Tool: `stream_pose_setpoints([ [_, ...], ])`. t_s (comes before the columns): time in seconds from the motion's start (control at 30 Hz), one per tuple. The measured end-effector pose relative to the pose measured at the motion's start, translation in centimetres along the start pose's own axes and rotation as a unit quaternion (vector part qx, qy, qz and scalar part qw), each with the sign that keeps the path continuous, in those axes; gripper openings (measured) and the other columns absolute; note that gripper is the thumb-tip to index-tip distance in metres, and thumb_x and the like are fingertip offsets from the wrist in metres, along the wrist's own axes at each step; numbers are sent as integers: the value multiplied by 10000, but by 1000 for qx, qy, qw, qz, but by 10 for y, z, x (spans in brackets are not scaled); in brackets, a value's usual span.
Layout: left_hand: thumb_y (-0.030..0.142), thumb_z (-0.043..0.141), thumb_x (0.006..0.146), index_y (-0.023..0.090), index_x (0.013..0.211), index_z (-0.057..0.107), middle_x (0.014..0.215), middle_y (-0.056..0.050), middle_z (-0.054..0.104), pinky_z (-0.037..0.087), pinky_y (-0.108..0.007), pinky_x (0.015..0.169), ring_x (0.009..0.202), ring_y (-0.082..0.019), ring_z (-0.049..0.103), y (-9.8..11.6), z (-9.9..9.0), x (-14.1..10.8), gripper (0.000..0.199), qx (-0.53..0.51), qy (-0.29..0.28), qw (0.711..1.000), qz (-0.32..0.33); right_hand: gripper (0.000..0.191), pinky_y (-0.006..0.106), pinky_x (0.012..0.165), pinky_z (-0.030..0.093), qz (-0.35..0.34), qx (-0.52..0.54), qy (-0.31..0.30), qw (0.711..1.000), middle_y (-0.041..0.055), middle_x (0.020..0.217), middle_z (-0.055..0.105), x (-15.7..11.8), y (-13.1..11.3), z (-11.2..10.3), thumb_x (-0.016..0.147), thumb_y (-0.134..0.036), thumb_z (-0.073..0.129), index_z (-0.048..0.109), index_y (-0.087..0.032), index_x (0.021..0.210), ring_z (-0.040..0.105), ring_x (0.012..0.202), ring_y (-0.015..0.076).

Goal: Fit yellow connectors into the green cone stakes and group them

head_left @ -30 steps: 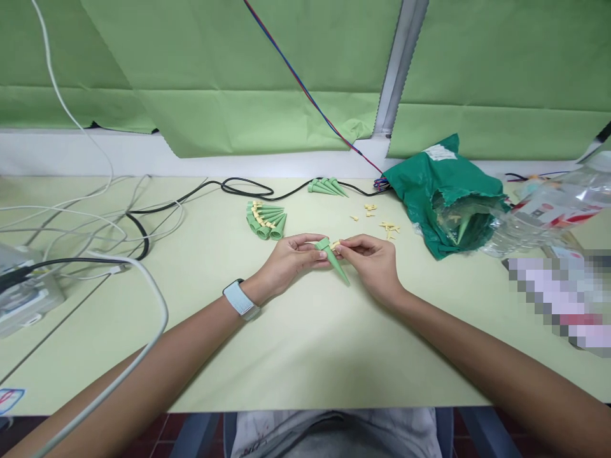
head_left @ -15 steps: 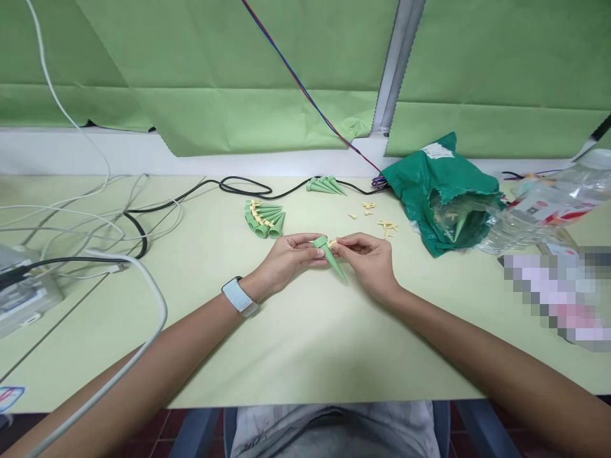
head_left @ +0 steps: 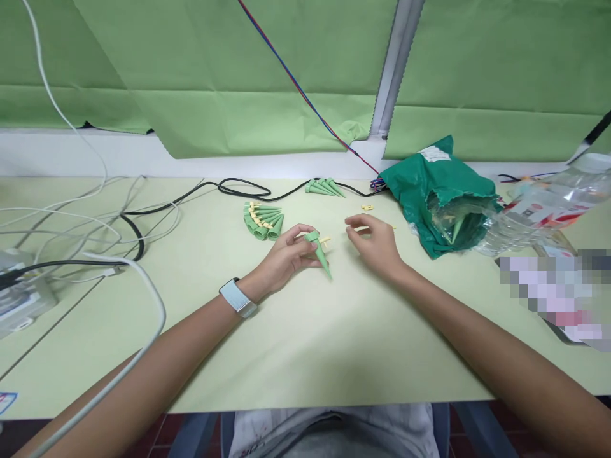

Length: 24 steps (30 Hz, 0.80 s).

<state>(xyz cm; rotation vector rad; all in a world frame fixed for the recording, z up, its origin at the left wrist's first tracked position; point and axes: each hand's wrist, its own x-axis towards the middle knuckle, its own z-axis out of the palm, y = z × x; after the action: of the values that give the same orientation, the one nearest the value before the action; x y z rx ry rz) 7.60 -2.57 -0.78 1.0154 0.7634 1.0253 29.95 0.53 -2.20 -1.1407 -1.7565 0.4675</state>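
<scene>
We see the left hand (head_left: 284, 257) gripping a green spike (head_left: 321, 257) near its wide end, between thumb and fingers. The spike sits at the right edge of that hand, its tip slanting toward us and rightward, and a yellow piece (head_left: 325, 240) juts from its right side, toward the other hand. The right hand (head_left: 377, 247) stands just beside, apart from both, its fingers half curled with a gap between them and the thumb; we see it holding nothing.

From the left, we find a white box (head_left: 19, 305) at the table's (head_left: 310, 356) edge of view, with pale cables (head_left: 153, 289) looping around it and a black cable (head_left: 203, 183) running along the back. A blue band (head_left: 237, 298) circles the left wrist. Beyond the left hand, we see a fan of spikes (head_left: 271, 213) fitted with yellow pieces; farther back and to the right, four bare spikes (head_left: 325, 187) lie beside the black cable.

Behind the right hand lie yellow bits (head_left: 367, 207); a further speck of yellow shows past the knuckles, though we cannot tell how much that hand hides. To its right, we see a torn green bag (head_left: 420, 181) with a spike inside, then a clear bottle (head_left: 548, 203) leaning against it.
</scene>
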Motion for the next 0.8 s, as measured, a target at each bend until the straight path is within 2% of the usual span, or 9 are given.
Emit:
stream_pose_setpoints([
  [0.07, 220, 758, 806, 221, 1048, 592, 807, 22, 619, 616, -491, 840, 782, -193, 706, 1, 1, -1, 293, 2, -10, 1000, -5, 264, 453, 917, 499, -49, -193, -27, 980, 147, 1160, 713, 13, 13, -4, 923, -239, 597, 724, -151, 1136, 591, 1104, 320],
  [0.13, 239, 736, 823, 226, 1051, 577, 828, 13, 629, 615, -508, 820, 772, -203, 708, 2, 2, -2, 279, 11, -9, 1000, -10, 280, 483, 924, 443, -80, -348, -63, 932, 191, 1142, 695, 26, 23, -5, 933, -225, 573, 729, -121, 1141, 524, 1128, 364],
  [0.2, 248, 737, 818, 225, 1054, 572, 845, 7, 640, 611, -497, 819, 757, -199, 708, 2, 2, -2, 289, 20, -1, 1000, -8, 273, 475, 893, 413, -88, -425, -88, 896, 204, 1064, 691, 37, 30, -4, 957, -214, 523, 750, -118, 1074, 498, 1099, 367],
  [0.3, 242, 750, 803, 220, 1052, 576, 894, -1, 657, 590, -469, 871, 775, -191, 716, 2, 2, -2, 305, 21, 4, 1000, 0, 314, 462, 870, 381, -92, -447, -106, 884, 200, 969, 691, 48, 35, 1, 977, -171, 459, 769, -124, 967, 483, 1067, 353],
  [0.4, 210, 763, 781, 216, 1047, 582, 892, 3, 658, 570, -426, 884, 776, -177, 713, 1, 1, -1, 322, 22, 10, 1000, 2, 287, 460, 870, 377, -102, -431, -107, 890, 203, 970, 698, 49, 31, 4, 959, -143, 472, 758, -117, 958, 484, 1069, 352],
  [0.47, 179, 779, 758, 214, 1047, 585, 844, 15, 653, 559, -395, 873, 768, -169, 706, 0, 1, -1, 350, 26, 17, 999, 6, 244, 440, 868, 397, -109, -381, -105, 912, 180, 992, 709, 41, 23, 3, 948, -148, 498, 738, -138, 991, 506, 1071, 334],
  [0.57, 169, 796, 748, 209, 1054, 583, 772, 24, 649, 547, -375, 867, 763, -168, 701, 0, 2, -1, 375, 29, 21, 999, 12, 173, 382, 829, 454, -99, -225, -97, 965, 94, 964, 727, 21, 6, -2, 933, -174, 545, 706, -198, 994, 585, 999, 268],
  [0.63, 182, 804, 754, 205, 1053, 582, 758, 24, 649, 547, -371, 850, 751, -170, 701, 0, 3, -1, 374, 31, 21, 999, 13, 131, 351, 795, 492, -97, -107, -89, 986, 49, 952, 729, 5, -5, -5, 923, -201, 575, 696, -226, 967, 631, 917, 224],
  [0.8, 219, 830, 750, 200, 1043, 580, 772, 17, 656, 555, -383, 802, 726, -183, 710, -1, 5, -3, 385, 38, 7, 999, 16, 101, 325, 731, 553, -97, 33, -78, 992, 31, 945, 722, -18, -25, -10, 932, -271, 612, 709, -255, 955, 671, 832, 191],
])
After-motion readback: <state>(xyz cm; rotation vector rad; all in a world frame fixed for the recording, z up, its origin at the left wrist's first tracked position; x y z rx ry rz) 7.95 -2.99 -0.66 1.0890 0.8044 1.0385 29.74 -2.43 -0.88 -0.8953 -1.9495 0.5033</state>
